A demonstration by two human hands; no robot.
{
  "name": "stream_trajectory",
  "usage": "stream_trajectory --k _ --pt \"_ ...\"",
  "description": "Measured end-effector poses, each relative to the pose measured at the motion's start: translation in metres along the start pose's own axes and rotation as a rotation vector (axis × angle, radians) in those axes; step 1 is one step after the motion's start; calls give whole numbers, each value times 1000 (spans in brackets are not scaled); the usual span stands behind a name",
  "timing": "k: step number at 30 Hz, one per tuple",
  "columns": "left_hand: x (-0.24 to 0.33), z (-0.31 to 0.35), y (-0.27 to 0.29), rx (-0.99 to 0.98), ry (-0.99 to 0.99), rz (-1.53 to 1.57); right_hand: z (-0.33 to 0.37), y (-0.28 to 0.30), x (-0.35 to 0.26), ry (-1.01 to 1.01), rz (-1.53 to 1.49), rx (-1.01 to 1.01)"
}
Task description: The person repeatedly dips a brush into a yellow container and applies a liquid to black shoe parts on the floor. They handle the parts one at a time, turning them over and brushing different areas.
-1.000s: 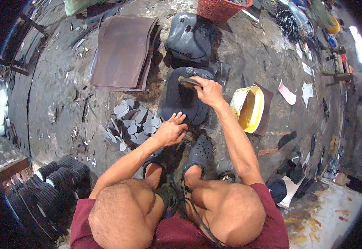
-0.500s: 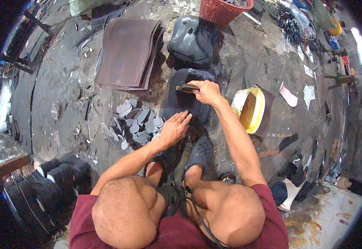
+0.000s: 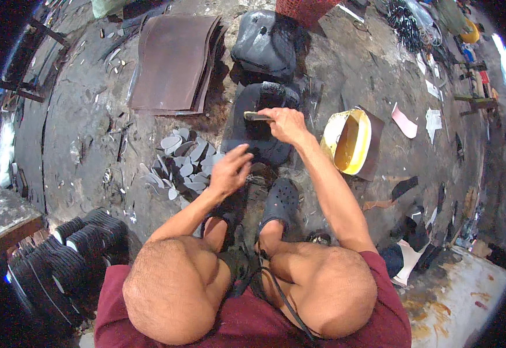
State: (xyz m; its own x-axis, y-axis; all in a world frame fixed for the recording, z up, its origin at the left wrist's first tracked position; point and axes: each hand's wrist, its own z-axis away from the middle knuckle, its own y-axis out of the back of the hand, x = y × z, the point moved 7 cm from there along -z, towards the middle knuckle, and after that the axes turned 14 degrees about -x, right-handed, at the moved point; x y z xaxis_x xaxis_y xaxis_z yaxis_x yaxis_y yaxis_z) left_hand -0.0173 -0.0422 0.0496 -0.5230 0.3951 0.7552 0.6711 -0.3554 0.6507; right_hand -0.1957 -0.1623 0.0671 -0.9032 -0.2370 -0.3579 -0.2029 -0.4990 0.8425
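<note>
Fingers of the right hand clamp a small brush above a black block at upper centre. The left hand's blurred fingers, slightly apart, hang near its lower-left edge, beside grey oval cutouts.

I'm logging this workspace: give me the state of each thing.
Slim tan-tipped hand tool: gripped, tip leftward
Right hand: closed around that tool
Left hand: empty, fingers bent
Yellow-and-white plastic tub: open, amber substance inside
Brown rectangular sheets: stacked unevenly
Grey oval cutouts: loosely heaped
Black sole-shaped pieces: packed in rows
</note>
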Motion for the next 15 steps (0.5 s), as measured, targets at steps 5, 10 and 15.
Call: stream_trajectory --k 5,10,15 --pt "-46 27 38 272 467 139 42 -22 -34 91 7 65" --pt "-55 23 34 349 518 290 75 -43 -51 95 97 90" --pt "-80 29 19 405 661 628 90 -56 -60 207 127 172"
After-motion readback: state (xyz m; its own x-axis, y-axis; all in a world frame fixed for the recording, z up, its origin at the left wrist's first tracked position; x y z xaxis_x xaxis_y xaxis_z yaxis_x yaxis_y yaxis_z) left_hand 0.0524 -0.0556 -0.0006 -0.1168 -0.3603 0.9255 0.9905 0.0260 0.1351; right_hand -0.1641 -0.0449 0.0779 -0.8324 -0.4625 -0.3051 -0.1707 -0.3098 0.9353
